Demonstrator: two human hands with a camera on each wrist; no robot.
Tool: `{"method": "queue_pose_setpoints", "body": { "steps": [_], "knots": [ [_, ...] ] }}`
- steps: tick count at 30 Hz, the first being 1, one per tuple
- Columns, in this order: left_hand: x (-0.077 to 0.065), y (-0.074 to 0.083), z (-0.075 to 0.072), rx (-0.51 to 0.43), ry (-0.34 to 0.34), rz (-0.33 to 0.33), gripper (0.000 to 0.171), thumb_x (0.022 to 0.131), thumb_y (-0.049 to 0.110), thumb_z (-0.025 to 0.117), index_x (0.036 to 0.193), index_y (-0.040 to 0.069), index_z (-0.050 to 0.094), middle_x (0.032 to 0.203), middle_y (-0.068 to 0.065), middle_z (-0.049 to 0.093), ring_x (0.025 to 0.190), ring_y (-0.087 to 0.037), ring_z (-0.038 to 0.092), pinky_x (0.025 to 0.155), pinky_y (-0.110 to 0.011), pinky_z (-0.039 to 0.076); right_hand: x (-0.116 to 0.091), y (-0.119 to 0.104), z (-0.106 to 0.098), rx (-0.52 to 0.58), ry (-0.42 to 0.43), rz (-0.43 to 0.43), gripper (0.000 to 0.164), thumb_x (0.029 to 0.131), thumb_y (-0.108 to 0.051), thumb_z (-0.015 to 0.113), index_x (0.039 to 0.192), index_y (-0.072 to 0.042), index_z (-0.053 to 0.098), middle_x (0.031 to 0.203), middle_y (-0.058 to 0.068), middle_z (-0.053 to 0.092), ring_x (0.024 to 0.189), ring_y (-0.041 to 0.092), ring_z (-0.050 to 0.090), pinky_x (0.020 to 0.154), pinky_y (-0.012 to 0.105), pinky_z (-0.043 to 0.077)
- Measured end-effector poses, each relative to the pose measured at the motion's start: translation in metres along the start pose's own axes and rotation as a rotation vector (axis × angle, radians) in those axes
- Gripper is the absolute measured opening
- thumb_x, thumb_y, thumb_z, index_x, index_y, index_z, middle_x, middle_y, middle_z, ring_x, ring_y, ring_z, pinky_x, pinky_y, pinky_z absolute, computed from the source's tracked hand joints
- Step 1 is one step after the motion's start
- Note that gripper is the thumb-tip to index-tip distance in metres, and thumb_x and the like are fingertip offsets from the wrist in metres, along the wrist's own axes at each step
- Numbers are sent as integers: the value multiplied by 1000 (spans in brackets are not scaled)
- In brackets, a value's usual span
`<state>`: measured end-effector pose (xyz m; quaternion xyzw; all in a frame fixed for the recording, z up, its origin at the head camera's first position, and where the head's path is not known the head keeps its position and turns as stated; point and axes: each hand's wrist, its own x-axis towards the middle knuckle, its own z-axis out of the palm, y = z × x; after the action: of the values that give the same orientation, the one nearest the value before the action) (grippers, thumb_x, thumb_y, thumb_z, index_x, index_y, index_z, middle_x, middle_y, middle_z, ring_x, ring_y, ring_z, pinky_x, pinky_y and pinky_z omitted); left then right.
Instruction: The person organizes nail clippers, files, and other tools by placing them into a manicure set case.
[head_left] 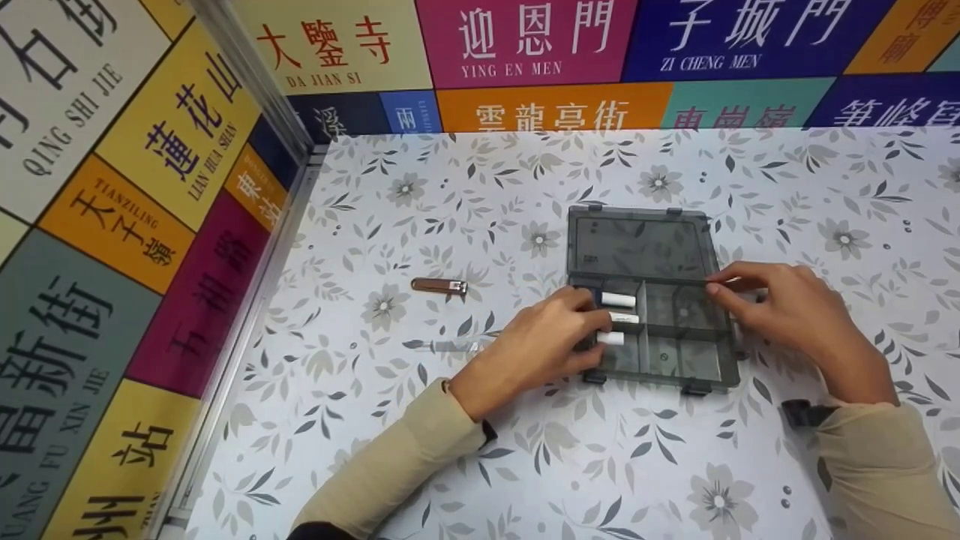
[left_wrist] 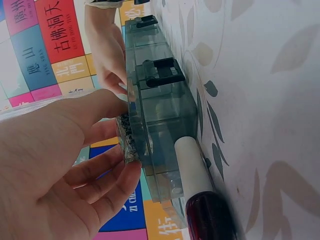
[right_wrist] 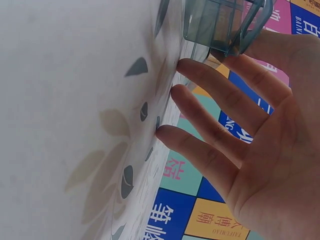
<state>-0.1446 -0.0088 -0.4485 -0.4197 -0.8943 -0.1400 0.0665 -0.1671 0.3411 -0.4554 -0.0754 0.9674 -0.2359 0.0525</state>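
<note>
A grey see-through divided storage box [head_left: 684, 358] lies on the table with its lid [head_left: 641, 244] folded back. My left hand [head_left: 551, 330] is over its left compartment, thumb and fingers on a small glittery nail polish bottle [left_wrist: 129, 137] at the box's edge. White caps [head_left: 619, 300] of several bottles show in that compartment, their bodies partly hidden by the hand. With thumb and index finger my right hand [head_left: 802, 319] holds the box's right edge; the other fingers [right_wrist: 200, 122] reach down to the table. A dark red nail polish bottle [left_wrist: 210, 215] with a white cap lies beside the box, near the left wrist.
Left of the box lies a brown and silver nail clipper [head_left: 439, 286]. Nearer to me is a thin, see-through strip [head_left: 450, 346], hard to make out. A floral cloth [head_left: 720, 487] covers the table, and sign-patterned walls [head_left: 555, 105] border its back and left.
</note>
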Motion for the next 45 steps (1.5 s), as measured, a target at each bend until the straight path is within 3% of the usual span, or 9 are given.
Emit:
{"method": "queue_pose_setpoints", "body": {
  "steps": [10,18,23,35,45],
  "knots": [
    [2,2,6,47,20,-26,19,100,35,77,112,20,78,112,0,67,104,-14,63,81,-21,63,-1,0,-1,4,4,10,34,105,-54,66,125,-30,80,125,12,81,110,51,74,71,47,51],
    [2,4,10,60,29,-75,21,98,37,81,108,20,76,113,2,66,107,-14,65,79,-27,66,-2,-1,-3,0,8,29,36,104,-60,64,123,-34,80,123,6,82,108,44,77,67,37,46],
    [3,3,10,60,17,-85,25,96,41,83,109,20,76,115,2,66,107,-14,65,78,-29,66,-3,-1,-4,8,2,30,37,104,-60,64,123,-33,80,124,7,82,109,46,76,69,42,50],
    [2,-5,-3,-7,59,-116,13,102,33,76,103,21,75,108,2,65,99,-12,67,74,-29,66,-3,-1,-5,8,-28,50,44,104,-64,60,126,-32,78,129,10,80,113,50,75,78,59,55],
    [-2,-18,-15,-77,41,-159,14,102,30,77,107,17,77,106,1,68,93,-14,68,72,-27,63,-2,-2,-1,14,-10,34,37,105,-58,64,126,-31,79,127,11,80,111,49,75,78,60,55]
  ]
}}
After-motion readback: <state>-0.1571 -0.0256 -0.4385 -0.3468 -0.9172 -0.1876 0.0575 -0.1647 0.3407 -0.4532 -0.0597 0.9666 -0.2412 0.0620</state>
